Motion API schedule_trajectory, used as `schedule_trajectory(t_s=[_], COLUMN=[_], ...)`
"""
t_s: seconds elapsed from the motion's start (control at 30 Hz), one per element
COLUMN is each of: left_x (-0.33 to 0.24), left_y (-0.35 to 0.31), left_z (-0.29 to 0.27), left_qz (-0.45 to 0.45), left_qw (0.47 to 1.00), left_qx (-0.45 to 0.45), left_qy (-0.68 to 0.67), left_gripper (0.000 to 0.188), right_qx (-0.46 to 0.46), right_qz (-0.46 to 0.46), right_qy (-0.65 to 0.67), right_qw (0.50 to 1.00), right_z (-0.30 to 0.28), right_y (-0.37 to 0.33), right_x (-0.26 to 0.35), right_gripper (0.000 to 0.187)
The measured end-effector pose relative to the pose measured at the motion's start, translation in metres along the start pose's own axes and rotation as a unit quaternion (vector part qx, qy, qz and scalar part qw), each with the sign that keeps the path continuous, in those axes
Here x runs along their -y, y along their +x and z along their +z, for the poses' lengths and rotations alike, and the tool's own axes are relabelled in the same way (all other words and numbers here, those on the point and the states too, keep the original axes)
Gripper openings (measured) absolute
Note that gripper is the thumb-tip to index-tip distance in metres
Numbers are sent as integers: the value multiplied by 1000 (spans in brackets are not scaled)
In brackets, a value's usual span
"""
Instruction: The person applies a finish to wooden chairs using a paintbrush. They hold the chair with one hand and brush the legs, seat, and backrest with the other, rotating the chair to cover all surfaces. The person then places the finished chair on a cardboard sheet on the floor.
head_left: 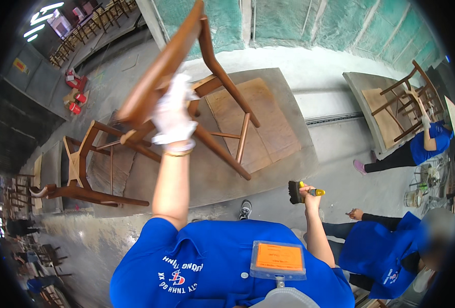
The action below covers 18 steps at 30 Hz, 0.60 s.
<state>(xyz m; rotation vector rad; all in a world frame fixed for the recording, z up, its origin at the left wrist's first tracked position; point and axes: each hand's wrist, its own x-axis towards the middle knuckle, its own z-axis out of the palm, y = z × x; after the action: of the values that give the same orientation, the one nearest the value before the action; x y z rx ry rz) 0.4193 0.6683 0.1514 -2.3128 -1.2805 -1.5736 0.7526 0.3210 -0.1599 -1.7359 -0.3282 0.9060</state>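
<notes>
1. My gloved left hand (173, 113) is clamped on the tilted brown chair (160, 65), near its broad curved backrest; the chair is over the bench (294, 156), its legs above a brown sheet (268, 123).
2. My right hand (310, 197) is well apart from the left, closed around the yellow handle of a dark-bristled brush (295, 192), off the near edge of the bench. The bristles touch no part of the chair.
3. What looks done: the chair's frame is joined, and its backrest and legs are an even brown. A second chair (96, 195) lies on the left part of the bench, joined and brown too, with paler wood on its crossed seat rails (74, 167).
4. What looks left: neither frame carries a seat panel that I can see. With the brush in hand, I judge the work on my chair to be partway, but I can't tell which surfaces have been brushed.
5. Hard to make out: my glove is blurred, so the separate fingers don't show, and it covers part of the chair. I can't tell whether the legs rest on the sheet.
6. Hidden: the backrest's far face and the frame's underside. The backrest's top end meets the upper edge of my view.
</notes>
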Motion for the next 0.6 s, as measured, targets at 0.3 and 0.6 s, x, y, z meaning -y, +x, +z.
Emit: schedule_trajectory(t_s=[0.3, 0.6], left_x=[-70, 74], left_y=[2, -95], left_z=[102, -79], left_qz=[-156, -171], left_qw=[944, 938], left_qx=[108, 155], left_qy=[-269, 258], left_gripper=[25, 67], right_qx=[58, -3], right_qz=[-42, 96], right_qy=[-49, 285], right_qw=[996, 954], right_z=[35, 132], right_y=[-2, -34], right_x=[1, 67], right_gripper=[17, 15])
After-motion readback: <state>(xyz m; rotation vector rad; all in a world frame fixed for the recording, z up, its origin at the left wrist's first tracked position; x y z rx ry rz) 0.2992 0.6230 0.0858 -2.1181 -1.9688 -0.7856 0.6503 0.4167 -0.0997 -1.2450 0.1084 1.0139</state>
